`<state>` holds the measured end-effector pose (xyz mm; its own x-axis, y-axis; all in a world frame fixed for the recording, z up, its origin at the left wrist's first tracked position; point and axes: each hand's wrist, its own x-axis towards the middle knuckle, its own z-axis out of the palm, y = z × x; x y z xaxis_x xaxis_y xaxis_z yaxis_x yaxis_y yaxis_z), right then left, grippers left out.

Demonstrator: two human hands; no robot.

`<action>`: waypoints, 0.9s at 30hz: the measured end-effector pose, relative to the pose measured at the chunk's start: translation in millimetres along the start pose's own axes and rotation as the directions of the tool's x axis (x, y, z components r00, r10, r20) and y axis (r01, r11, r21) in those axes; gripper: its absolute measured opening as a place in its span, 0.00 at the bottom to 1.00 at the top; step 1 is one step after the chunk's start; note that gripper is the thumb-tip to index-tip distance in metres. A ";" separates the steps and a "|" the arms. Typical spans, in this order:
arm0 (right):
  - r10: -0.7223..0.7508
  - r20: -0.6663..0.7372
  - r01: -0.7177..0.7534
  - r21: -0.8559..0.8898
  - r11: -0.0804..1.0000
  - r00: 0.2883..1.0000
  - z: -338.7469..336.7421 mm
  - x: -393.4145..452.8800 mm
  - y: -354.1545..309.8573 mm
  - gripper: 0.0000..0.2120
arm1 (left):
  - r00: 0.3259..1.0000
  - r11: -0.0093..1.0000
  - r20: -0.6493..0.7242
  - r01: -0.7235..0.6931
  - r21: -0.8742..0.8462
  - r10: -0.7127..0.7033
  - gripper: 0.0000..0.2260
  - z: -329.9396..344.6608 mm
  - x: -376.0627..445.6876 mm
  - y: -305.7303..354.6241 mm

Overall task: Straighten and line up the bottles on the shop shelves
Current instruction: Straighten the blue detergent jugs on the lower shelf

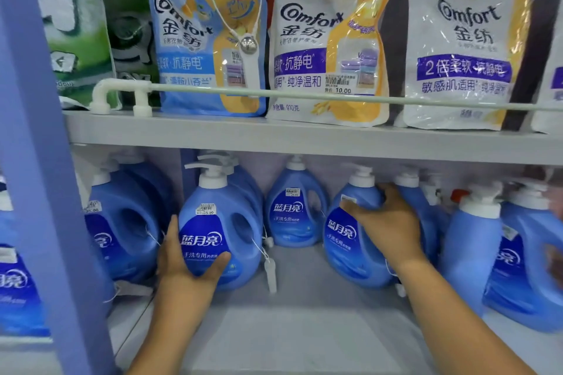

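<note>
Blue detergent bottles with white pump tops stand on the lower shelf point(304, 329). My left hand point(185, 265) cups the lower front of one upright bottle point(219, 222) left of centre, thumb to the right. My right hand point(387, 222) grips the upper shoulder of a second bottle point(350, 240), which leans to the left. A third bottle point(294, 207) stands further back between these two. More blue bottles sit at the left point(125, 225) and at the right point(530, 259).
An upper shelf point(304, 137) with a white guard rail point(304, 96) carries Comfort softener pouches point(329, 39). A blue upright post point(39, 161) rises at the left. White security tags point(270, 274) dangle from the bottles.
</note>
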<state>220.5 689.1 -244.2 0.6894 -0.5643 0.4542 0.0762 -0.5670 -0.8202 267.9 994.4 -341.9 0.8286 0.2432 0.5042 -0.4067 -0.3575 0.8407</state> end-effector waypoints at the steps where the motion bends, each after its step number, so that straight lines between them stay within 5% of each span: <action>1: -0.014 0.035 0.012 0.058 0.998 0.999 1.9 3.1 0.5 0.16 | 1.000 1.000 -0.004 -0.004 -0.006 0.004 0.51 -0.1 -0.7 0.4; 5: -0.053 0.420 -0.065 0.261 0.963 0.906 20.2 13.7 -4.1 0.19 | 1.000 0.999 0.001 0.004 -0.037 -0.004 0.49 -1.0 -2.7 0.6; 9: -0.189 0.485 0.129 0.155 0.979 0.854 50.3 23.4 -13.4 0.19 | 1.000 0.999 0.023 -0.011 -0.038 0.012 0.48 -5.2 -3.2 -0.5; 19: -0.288 0.153 0.292 -0.007 0.956 0.945 100.5 8.1 -3.7 0.27 | 0.999 1.000 0.041 -0.023 -0.019 0.024 0.47 -10.3 -2.7 -3.9; 24: -0.307 0.097 0.308 0.002 0.951 0.947 93.7 -1.8 -6.8 0.26 | 1.000 1.000 0.024 0.009 0.001 -0.009 0.48 -10.1 -3.5 -1.7; 27: -0.379 -0.161 0.376 -0.053 0.925 0.911 46.2 -0.8 -4.2 0.21 | 0.998 0.995 -0.063 0.018 0.097 -0.012 0.44 -11.1 -7.3 12.8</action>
<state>252.8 719.6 -257.2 0.4837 -0.3957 0.7806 0.2912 -0.7683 -0.5700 252.4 998.0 -332.7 0.8074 0.3039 0.5057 -0.3526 -0.4387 0.8266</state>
